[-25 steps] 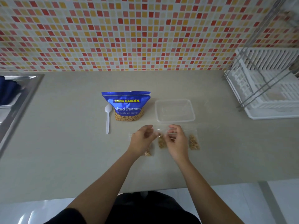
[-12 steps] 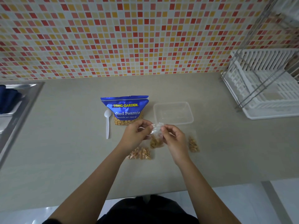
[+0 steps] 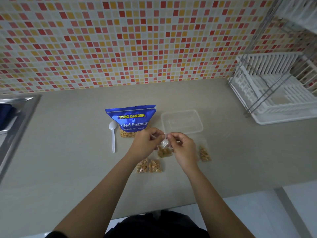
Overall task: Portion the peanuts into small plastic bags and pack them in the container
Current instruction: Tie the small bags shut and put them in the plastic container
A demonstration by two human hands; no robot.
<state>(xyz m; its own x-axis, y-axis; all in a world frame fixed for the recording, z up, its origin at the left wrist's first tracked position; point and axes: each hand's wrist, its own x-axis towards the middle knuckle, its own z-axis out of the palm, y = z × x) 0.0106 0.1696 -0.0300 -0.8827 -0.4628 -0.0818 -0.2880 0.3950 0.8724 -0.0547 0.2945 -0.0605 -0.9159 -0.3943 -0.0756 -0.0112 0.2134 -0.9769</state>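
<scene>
My left hand (image 3: 147, 145) and my right hand (image 3: 184, 148) pinch the top of a small clear bag of peanuts (image 3: 164, 150), which hangs between them just above the counter. A filled small bag (image 3: 149, 166) lies on the counter below my left hand, and another filled bag (image 3: 204, 152) lies right of my right hand. The blue salted-peanut pouch (image 3: 131, 120) stands behind my left hand. A clear rectangular container (image 3: 181, 121) sits behind my right hand, with nothing visible in it. A white plastic spoon (image 3: 112, 136) lies left of the pouch.
A white dish rack (image 3: 274, 93) with a metal frame stands at the back right. A steel sink edge (image 3: 12, 126) runs along the left. The tiled wall closes the back, and the counter's front edge (image 3: 188, 201) lies close to my body.
Both hands lifted the small bag off the counter and drew it farther from me, towards the container. The bag under my left hand came into view.
</scene>
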